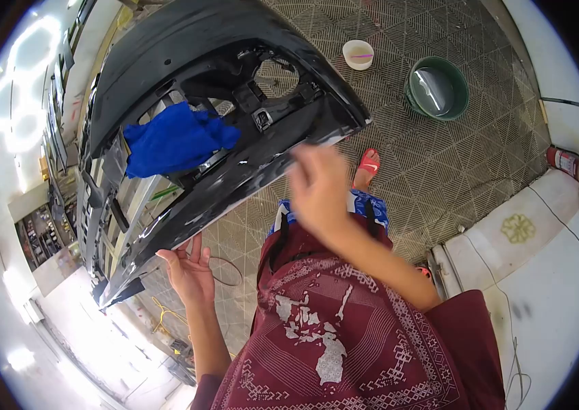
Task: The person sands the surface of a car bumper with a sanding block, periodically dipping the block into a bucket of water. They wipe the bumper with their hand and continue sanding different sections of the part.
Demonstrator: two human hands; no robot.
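Black car panel (218, 37), its inner side marked by openings and brackets, is seen raised above a patterned floor (501, 137) in a brightly lit workshop, directly in front of a person in a maroon garment (406, 355). Its near edge is reached by two bare hands. The left hand (192, 273) is held palm up and loosely open at the edge's lower stretch, fingers spread and nothing visibly gripped; whether the edge is touched by its fingertips cannot be told. The right hand (320, 184), blurred, is held with bent fingers near the opposite end of that edge; whether anything is gripped, or how far the fingers are parted, cannot be told. A crumpled blue cloth (173, 140) is draped over the panel's inner side. On the floor beyond, a small white tub (346, 52) is placed near a green bucket (464, 99) containing liquid.
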